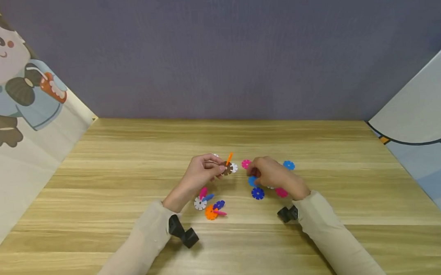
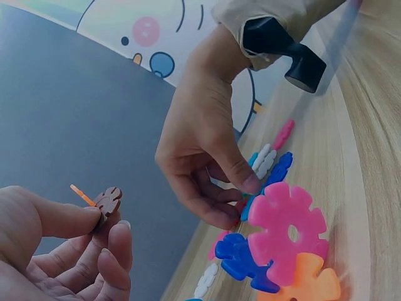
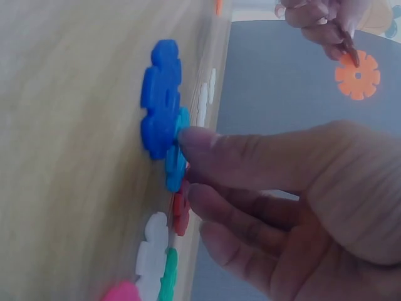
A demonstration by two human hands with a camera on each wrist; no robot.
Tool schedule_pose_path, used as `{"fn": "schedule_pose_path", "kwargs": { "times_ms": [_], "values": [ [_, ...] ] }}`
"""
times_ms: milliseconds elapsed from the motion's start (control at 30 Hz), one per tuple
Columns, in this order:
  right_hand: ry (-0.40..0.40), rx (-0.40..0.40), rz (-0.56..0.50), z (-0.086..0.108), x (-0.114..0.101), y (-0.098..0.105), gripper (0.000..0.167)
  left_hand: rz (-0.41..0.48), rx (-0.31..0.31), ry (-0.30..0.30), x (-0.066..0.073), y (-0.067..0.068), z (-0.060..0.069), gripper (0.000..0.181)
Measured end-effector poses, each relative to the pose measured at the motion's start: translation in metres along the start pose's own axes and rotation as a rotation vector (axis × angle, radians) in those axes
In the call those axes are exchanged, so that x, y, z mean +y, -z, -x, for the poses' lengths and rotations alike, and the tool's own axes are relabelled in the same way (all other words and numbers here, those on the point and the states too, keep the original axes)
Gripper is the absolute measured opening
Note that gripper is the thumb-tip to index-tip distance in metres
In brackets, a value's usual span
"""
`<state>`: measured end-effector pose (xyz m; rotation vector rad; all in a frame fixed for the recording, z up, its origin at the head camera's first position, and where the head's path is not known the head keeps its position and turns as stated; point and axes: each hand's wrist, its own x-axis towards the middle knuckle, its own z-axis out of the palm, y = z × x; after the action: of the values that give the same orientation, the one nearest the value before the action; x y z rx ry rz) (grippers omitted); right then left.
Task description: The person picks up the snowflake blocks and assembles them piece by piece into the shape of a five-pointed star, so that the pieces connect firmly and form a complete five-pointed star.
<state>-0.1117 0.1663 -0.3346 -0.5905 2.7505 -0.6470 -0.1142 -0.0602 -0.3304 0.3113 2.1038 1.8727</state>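
Thumb and fingers of my left hand (image 1: 203, 170) pinch a brown notched disc (image 1: 227, 168), with an orange disc (image 1: 229, 158) joined upright to it. In the left wrist view the orange disc (image 2: 83, 195) shows edge-on; the right wrist view shows its full face (image 3: 358, 75). My right hand (image 1: 272, 174) is low over the loose discs. Its thumb touches a light blue disc (image 3: 176, 160), and a fingertip is at a red disc (image 3: 182, 210); thumb and fingertips stand apart. A dark blue disc (image 1: 258, 193) lies beside them.
Two joined groups, one with a white disc (image 1: 200, 203) and one with an orange disc (image 1: 210, 212), stand near my left wrist. Pink discs (image 1: 246, 164) (image 1: 281, 192) and a blue disc (image 1: 289, 165) lie around my right hand. A grey wall (image 1: 224, 55) rises behind the table.
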Motion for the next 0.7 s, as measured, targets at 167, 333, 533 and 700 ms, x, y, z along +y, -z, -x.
{"fn": "schedule_pose_path", "kwargs": {
  "times_ms": [167, 333, 533, 700],
  "values": [
    [0.017, -0.001, 0.005, -0.0004, 0.0026, -0.0004, 0.025, -0.014, 0.006, 0.007, 0.0020, -0.0008, 0.0022, 0.017],
    [0.025, -0.012, -0.007, 0.0002, 0.0038, 0.0001, 0.020, -0.017, 0.003, 0.013, 0.0030, -0.0009, 0.0031, 0.017],
    [0.034, -0.021, -0.005, 0.0007, 0.0037, 0.0000, 0.018, -0.025, -0.002, 0.016, 0.0031, -0.0003, 0.0038, 0.017],
    [0.045, -0.023, -0.005, -0.0004, 0.0029, -0.0008, 0.018, -0.022, -0.010, 0.017, 0.0031, 0.0005, 0.0037, 0.018]
  ]
}}
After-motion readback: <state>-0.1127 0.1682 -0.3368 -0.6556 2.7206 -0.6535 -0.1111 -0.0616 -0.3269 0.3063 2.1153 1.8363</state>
